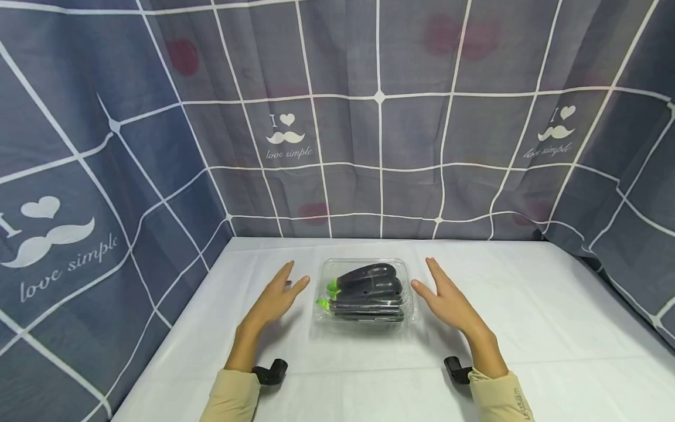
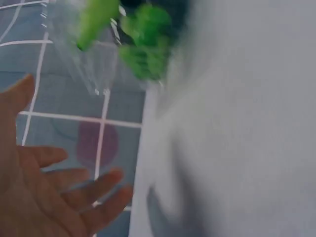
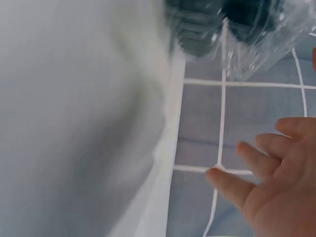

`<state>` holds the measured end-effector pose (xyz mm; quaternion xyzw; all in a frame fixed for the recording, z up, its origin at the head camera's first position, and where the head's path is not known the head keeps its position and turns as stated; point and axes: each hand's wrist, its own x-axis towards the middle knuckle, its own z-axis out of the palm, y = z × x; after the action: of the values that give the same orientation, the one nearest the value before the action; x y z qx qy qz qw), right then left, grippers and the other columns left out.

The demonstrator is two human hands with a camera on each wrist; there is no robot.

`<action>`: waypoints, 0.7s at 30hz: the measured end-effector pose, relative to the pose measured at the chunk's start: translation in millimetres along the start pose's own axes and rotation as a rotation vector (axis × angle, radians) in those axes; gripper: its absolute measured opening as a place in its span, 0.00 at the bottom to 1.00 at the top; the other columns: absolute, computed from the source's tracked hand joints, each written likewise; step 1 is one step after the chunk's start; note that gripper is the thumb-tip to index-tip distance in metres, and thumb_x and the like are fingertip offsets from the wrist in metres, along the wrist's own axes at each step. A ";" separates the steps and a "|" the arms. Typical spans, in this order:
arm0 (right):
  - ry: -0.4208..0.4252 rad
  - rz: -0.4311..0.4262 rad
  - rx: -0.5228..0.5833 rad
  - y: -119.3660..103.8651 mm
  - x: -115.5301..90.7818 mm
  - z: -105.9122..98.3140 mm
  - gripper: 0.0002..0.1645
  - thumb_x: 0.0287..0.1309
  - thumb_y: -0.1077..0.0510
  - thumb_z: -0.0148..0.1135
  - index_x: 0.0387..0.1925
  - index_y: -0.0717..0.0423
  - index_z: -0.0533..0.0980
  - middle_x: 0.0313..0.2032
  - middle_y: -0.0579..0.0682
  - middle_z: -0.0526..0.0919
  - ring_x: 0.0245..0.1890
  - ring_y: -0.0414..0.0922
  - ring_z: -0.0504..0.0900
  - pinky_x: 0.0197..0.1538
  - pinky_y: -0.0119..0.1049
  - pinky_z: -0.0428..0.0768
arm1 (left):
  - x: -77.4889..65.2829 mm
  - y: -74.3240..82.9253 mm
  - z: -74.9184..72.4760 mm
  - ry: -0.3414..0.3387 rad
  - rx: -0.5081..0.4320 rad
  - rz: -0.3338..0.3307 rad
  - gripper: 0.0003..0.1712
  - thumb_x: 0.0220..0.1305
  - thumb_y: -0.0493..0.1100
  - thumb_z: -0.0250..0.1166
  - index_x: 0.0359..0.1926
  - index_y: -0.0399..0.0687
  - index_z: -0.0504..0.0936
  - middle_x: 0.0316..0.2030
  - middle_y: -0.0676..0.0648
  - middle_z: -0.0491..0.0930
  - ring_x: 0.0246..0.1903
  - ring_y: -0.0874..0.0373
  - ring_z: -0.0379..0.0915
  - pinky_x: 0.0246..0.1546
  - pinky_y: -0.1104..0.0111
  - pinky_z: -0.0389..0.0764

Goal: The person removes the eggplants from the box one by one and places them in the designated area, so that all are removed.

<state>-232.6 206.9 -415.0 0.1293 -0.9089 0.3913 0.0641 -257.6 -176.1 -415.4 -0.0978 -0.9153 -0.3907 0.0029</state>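
A clear plastic clamshell box (image 1: 328,271) sits on the white table in the head view. Inside it lie several dark eggplants (image 1: 369,287) with bright green stem ends pointing left. To the left of the box is my left hand (image 1: 275,298), fingers extended and apart from it. My right hand (image 1: 448,302) is held off the box's right side, its fingers likewise straight. In the left wrist view, green stem ends (image 2: 148,39) show through the plastic above my spread fingers. Dark eggplant ends (image 3: 197,24) appear at the top of the right wrist view.
The white-clothed table (image 1: 358,387) extends around the box. A dark grid-patterned curtain (image 1: 411,129) hangs along the back and both sides of the table. Each wrist wears a small black camera mount, one (image 1: 271,372) on the left and one (image 1: 457,370) on the right.
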 end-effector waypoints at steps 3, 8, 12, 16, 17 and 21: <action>-0.033 0.011 0.105 -2.2 -0.2 2.9 0.50 0.71 0.39 0.52 0.77 0.63 0.43 0.75 0.66 0.45 0.73 0.66 0.47 0.69 0.62 0.50 | -0.1 6.5 2.3 -0.093 -0.213 0.015 0.49 0.71 0.66 0.53 0.78 0.42 0.46 0.74 0.35 0.51 0.62 0.36 0.67 0.58 0.49 0.71; -0.138 0.055 0.255 -6.7 -3.6 7.8 0.53 0.67 0.39 0.58 0.79 0.52 0.41 0.75 0.65 0.45 0.68 0.74 0.53 0.65 0.65 0.57 | -0.8 9.4 11.5 -0.270 -0.438 0.021 0.49 0.72 0.56 0.58 0.78 0.41 0.42 0.74 0.34 0.49 0.60 0.37 0.70 0.50 0.56 0.79; -0.207 0.056 0.364 -10.0 -5.8 10.9 0.55 0.65 0.43 0.62 0.79 0.50 0.39 0.75 0.66 0.44 0.68 0.74 0.54 0.65 0.64 0.58 | -1.8 9.3 18.5 -0.319 -0.436 0.027 0.52 0.69 0.55 0.63 0.78 0.41 0.42 0.74 0.35 0.50 0.62 0.38 0.68 0.50 0.57 0.79; -0.232 0.032 0.449 -11.5 -4.9 14.9 0.59 0.61 0.48 0.67 0.79 0.52 0.38 0.75 0.65 0.41 0.69 0.72 0.53 0.66 0.62 0.58 | -2.8 11.3 20.3 -0.310 -0.391 0.025 0.55 0.65 0.57 0.66 0.78 0.43 0.43 0.74 0.36 0.52 0.66 0.34 0.60 0.55 0.53 0.75; -0.233 0.032 0.465 -11.6 -4.5 16.4 0.60 0.60 0.48 0.68 0.79 0.52 0.38 0.76 0.64 0.40 0.69 0.71 0.53 0.67 0.61 0.58 | -3.3 12.1 20.0 -0.304 -0.378 0.027 0.55 0.64 0.57 0.67 0.78 0.42 0.43 0.73 0.36 0.53 0.67 0.33 0.58 0.57 0.51 0.73; -0.213 0.038 0.491 -12.1 -4.4 21.9 0.63 0.57 0.49 0.71 0.79 0.52 0.39 0.77 0.60 0.38 0.71 0.69 0.48 0.68 0.60 0.54 | -4.5 14.7 19.2 -0.312 -0.349 0.041 0.59 0.61 0.56 0.69 0.79 0.44 0.41 0.73 0.34 0.52 0.67 0.33 0.58 0.61 0.44 0.66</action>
<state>-225.3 183.7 -422.6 0.1642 -0.7905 0.5856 -0.0725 -249.2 -153.2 -418.6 -0.1745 -0.8212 -0.5229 -0.1477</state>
